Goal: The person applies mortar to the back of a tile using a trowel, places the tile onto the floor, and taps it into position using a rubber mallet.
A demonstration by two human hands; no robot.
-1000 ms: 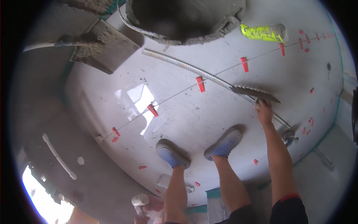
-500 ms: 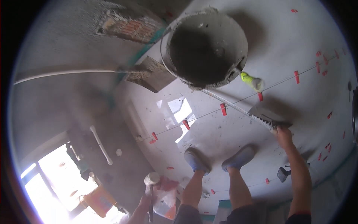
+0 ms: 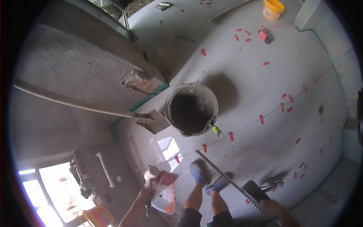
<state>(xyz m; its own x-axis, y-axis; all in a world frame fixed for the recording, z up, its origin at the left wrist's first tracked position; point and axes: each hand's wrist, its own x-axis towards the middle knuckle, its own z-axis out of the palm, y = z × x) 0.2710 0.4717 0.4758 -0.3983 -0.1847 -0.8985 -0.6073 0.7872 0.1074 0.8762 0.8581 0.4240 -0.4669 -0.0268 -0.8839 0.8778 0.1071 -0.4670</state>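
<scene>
My left hand point(image 3: 143, 195) is closed round the dark handle of a mallet with a round white head point(image 3: 151, 173). A clear plastic bag with red pieces in it point(image 3: 165, 196) hangs beside that hand; whether the fingers grip it too, I cannot tell. At lower right my right hand point(image 3: 271, 207) is closed on a notched trowel point(image 3: 255, 191), its teeth showing along one edge. A long thin strip point(image 3: 217, 169) runs from the trowel over my feet; how it is held is hidden. Ahead stands a bucket of grey mortar point(image 3: 192, 109).
A shovel point(image 3: 153, 122) lies left of the bucket, a yellow-green handled tool point(image 3: 217, 131) at its right rim. Red wedges point(image 3: 231, 136) line a string across the pale floor. A grey tool point(image 3: 273, 186) lies beyond the trowel. A yellow bucket point(image 3: 273, 10) stands far off.
My view has swung up, so the bucket sits lower and smaller and more far floor shows. My right hand with the trowel and strip has drawn back toward me. My left hand still holds the mallet.
</scene>
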